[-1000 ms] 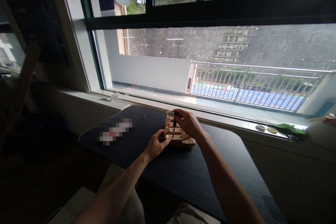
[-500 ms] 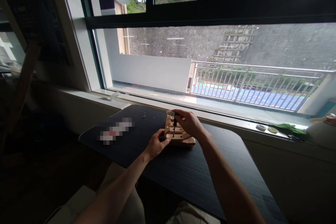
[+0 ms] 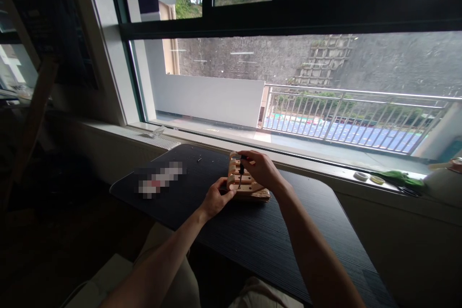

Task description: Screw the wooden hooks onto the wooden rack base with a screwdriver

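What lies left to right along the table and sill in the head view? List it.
Blurred-out item → small screw → left hand gripping the wooden block → right hand holding the screwdriver → white ring → green bundle.

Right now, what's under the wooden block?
The wooden block lies on the dark table. Its underside is hidden; the left hand covers its near corner, the right hand, holding a screwdriver, its far side.

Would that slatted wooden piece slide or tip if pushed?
Probably stiff: the slatted wooden piece looks like solid slats. It lies low and flat on the table, so tipping seems unlikely. It may slide under the screwdriver, since the left hand braces its near edge.
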A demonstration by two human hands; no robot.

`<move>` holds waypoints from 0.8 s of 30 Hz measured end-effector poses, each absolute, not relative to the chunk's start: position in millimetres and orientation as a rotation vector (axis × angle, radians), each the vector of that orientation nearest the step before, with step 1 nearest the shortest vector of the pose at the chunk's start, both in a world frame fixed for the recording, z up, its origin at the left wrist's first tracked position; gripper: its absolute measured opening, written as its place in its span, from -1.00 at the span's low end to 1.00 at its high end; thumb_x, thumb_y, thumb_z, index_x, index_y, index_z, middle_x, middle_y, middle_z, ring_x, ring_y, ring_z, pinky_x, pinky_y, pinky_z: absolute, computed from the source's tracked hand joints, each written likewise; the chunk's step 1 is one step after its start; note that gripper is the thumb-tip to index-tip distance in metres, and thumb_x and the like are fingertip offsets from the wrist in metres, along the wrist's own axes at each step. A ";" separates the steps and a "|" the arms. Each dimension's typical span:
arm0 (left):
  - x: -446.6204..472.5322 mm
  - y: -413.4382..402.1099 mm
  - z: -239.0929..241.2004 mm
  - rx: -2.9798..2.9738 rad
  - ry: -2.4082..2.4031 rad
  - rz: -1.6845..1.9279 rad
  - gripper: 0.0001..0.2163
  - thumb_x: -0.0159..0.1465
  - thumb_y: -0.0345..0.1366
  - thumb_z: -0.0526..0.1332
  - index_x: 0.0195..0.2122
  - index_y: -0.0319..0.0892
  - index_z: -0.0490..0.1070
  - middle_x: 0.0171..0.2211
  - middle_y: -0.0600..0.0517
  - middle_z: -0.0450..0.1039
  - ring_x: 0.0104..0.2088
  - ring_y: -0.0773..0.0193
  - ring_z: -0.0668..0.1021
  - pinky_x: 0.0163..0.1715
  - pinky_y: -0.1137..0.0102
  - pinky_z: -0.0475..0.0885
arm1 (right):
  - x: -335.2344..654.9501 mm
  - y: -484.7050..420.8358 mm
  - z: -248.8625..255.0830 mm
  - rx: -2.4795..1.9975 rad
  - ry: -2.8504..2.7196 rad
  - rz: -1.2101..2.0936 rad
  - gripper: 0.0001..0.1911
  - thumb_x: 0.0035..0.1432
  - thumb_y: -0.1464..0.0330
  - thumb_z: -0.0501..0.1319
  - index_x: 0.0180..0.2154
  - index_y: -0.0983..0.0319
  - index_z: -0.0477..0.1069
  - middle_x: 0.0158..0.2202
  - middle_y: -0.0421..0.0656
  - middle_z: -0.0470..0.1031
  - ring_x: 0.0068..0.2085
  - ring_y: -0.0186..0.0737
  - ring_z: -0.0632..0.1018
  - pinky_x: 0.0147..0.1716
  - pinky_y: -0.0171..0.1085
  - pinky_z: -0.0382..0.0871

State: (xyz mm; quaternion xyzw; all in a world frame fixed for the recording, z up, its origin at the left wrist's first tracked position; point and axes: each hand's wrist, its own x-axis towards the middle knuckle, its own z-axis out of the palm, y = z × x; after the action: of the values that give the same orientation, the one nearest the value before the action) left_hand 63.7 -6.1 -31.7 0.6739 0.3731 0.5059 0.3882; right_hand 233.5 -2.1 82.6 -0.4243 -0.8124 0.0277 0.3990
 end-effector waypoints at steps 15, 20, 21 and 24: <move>63.9 -7.7 -29.3 1.707 0.939 1.296 -0.79 0.13 -0.29 0.23 -0.20 -0.18 0.39 -0.27 0.03 0.47 -0.25 0.27 0.51 -0.21 0.44 0.38 | 231.4 -4.7 84.0 -1.053 -2.072 0.059 -0.69 0.18 0.38 0.07 -0.07 0.14 0.45 -0.15 -0.14 0.55 -0.20 -0.21 0.53 -0.24 -0.30 0.36; 64.5 -7.1 -30.2 1.707 0.942 1.302 -0.79 0.13 -0.29 0.23 -0.20 -0.18 0.39 -0.27 0.02 0.47 -0.25 0.26 0.51 -0.21 0.43 0.39 | 230.4 -5.6 84.0 -1.058 -2.070 0.041 -0.70 0.18 0.39 0.07 -0.07 0.16 0.44 -0.17 -0.13 0.54 -0.22 -0.23 0.53 -0.24 -0.30 0.35; 64.6 -7.2 -30.3 1.708 0.942 1.304 -0.79 0.13 -0.29 0.23 -0.20 -0.18 0.39 -0.27 0.02 0.47 -0.25 0.26 0.51 -0.20 0.42 0.39 | 229.6 -5.9 83.9 -1.057 -2.068 0.035 -0.70 0.19 0.39 0.06 -0.07 0.17 0.44 -0.17 -0.13 0.54 -0.21 -0.23 0.52 -0.23 -0.30 0.34; 64.7 -7.5 -29.8 1.712 0.939 1.305 -0.78 0.13 -0.29 0.22 -0.18 -0.18 0.39 -0.27 0.02 0.48 -0.25 0.26 0.52 -0.19 0.41 0.39 | 226.9 -6.4 82.8 -1.062 -2.058 0.013 -0.69 0.19 0.39 0.05 -0.05 0.19 0.43 -0.15 -0.10 0.53 -0.20 -0.22 0.51 -0.21 -0.28 0.33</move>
State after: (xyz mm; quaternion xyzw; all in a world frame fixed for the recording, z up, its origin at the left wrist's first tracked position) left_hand 64.7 -7.5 -29.8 0.6723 0.3689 0.5124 0.3864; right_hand 226.9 -6.4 82.8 -0.4201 -0.8140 0.0053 0.4011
